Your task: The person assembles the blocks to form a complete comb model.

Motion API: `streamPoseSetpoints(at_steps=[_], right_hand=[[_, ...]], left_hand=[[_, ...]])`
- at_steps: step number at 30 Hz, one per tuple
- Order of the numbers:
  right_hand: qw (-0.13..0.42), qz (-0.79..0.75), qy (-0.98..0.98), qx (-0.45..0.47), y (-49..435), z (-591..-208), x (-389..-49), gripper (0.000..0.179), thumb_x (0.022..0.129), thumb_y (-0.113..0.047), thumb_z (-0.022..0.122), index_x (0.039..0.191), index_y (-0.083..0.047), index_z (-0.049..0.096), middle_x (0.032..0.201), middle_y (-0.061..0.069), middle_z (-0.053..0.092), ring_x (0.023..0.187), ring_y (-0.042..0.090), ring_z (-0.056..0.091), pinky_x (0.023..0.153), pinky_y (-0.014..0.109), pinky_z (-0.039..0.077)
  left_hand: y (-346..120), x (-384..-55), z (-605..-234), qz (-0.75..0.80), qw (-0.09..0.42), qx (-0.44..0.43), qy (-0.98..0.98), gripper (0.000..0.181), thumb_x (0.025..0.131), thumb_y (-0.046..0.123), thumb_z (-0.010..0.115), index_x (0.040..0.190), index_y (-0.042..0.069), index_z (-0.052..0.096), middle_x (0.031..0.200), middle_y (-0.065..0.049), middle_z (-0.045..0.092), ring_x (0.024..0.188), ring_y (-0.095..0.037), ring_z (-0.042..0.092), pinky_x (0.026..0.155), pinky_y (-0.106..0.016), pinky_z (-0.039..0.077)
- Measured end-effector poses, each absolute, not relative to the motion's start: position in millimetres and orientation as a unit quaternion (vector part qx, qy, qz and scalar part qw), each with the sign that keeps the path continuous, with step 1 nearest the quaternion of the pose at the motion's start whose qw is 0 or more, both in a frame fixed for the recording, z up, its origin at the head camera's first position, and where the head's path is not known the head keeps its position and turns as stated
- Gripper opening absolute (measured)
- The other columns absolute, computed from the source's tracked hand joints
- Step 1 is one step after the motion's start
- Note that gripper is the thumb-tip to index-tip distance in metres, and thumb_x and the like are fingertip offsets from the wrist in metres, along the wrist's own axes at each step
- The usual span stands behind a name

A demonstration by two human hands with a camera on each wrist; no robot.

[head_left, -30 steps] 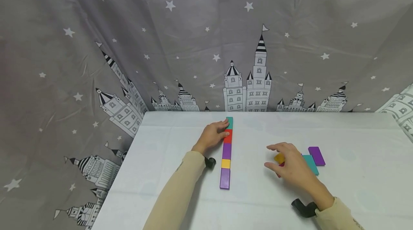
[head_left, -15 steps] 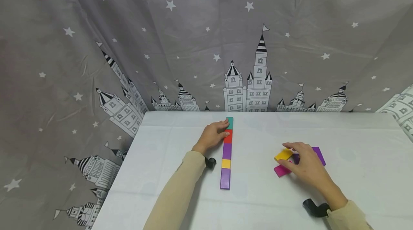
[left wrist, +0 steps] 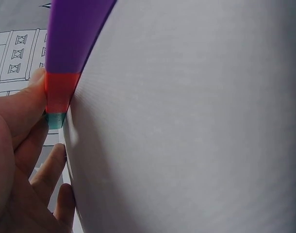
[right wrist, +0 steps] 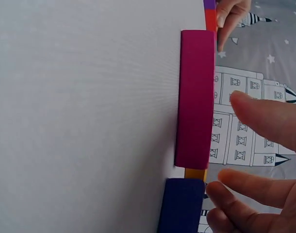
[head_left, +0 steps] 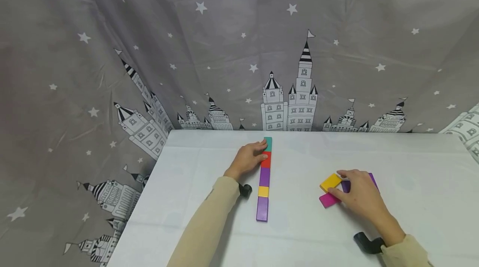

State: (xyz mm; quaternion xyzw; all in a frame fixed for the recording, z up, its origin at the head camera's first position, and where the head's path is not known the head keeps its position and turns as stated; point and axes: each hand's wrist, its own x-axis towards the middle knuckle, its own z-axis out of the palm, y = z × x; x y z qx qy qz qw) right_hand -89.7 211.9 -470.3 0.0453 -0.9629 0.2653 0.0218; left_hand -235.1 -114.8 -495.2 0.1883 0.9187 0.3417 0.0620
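Note:
A straight row of flat blocks runs away from the viewer in the head view: a near purple block (head_left: 262, 209), a small yellow block (head_left: 263, 191), another purple block (head_left: 264, 176), a red block (head_left: 266, 161) and a teal block (head_left: 268, 144) at the far end. My left hand (head_left: 245, 159) rests its thumb on the red block and its fingertips by the teal one. Over a loose group at right, my right hand (head_left: 361, 194) has thumb and fingers spread. Just before its fingertips lie a yellow block (head_left: 330, 183), a magenta block (head_left: 329, 200) and a dark purple block (head_left: 346, 186).
Beyond my right hand a further purple block (head_left: 373, 179) shows partly. A white cloth (head_left: 295, 233) covers the table. Behind it hangs a grey curtain (head_left: 224, 42) printed with castles and stars. Black wrist mounts (head_left: 368, 243) sit at both wrists.
My right hand has moved right and settled over the loose blocks, uncovering the yellow and magenta ones and covering the teal one. My left hand has stayed at the row.

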Motion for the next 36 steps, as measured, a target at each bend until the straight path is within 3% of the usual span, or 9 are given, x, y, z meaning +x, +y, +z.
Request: streamPoseSetpoints(at_steps=[6,13,23,29,36], right_hand=[[0.039,0.224,-0.972,0.066,208.1,-471.8,-92.8,0.061,0.077,-0.037,0.086,0.114,0.009,0.07,0.112,0.029,0.067,0.108,0.049,0.055,0.095,0.064,0.046],[0.047,0.235,-0.966,0.095,204.6,-472.3,-96.0,0.061,0.075,-0.033,0.089,0.116,0.008,0.069,0.115,0.026,0.067,0.111,0.047,0.056,0.098,0.062,0.045],[0.025,0.267,-0.956,0.118,203.9,-471.6,-105.5,0.05,0.08,-0.022,0.084,0.12,0.004,0.069,0.12,0.024,0.066,0.114,0.046,0.052,0.101,0.063,0.043],[0.002,0.283,-0.952,0.114,207.0,-470.9,-110.3,0.056,0.083,-0.022,0.082,0.129,0.004,0.064,0.126,0.024,0.064,0.121,0.045,0.05,0.103,0.065,0.041],[-0.01,0.272,-0.953,0.135,209.3,-468.6,-116.2,0.055,0.082,-0.023,0.082,0.125,0.005,0.065,0.124,0.024,0.064,0.121,0.046,0.05,0.104,0.064,0.041]], left_hand=[[-114.7,-233.6,-492.7,0.337,0.061,0.189,0.92,0.05,0.095,0.023,0.071,0.141,0.012,0.058,0.15,0.007,0.049,0.142,-0.021,0.042,0.12,-0.04,0.029],[-114.4,-233.6,-492.6,0.337,0.066,0.184,0.921,0.051,0.095,0.023,0.07,0.143,0.012,0.057,0.151,0.007,0.048,0.143,-0.021,0.042,0.12,-0.04,0.03],[-114.4,-233.8,-492.7,0.336,0.065,0.186,0.921,0.051,0.095,0.023,0.071,0.143,0.012,0.057,0.151,0.006,0.049,0.143,-0.021,0.042,0.12,-0.041,0.03],[-114.3,-234.2,-493.8,0.337,0.067,0.188,0.92,0.051,0.095,0.024,0.07,0.143,0.012,0.057,0.151,0.006,0.048,0.143,-0.021,0.041,0.12,-0.04,0.029],[-114.3,-234.2,-492.3,0.339,0.067,0.188,0.919,0.05,0.095,0.023,0.071,0.142,0.011,0.057,0.151,0.006,0.049,0.143,-0.021,0.041,0.12,-0.041,0.029]])
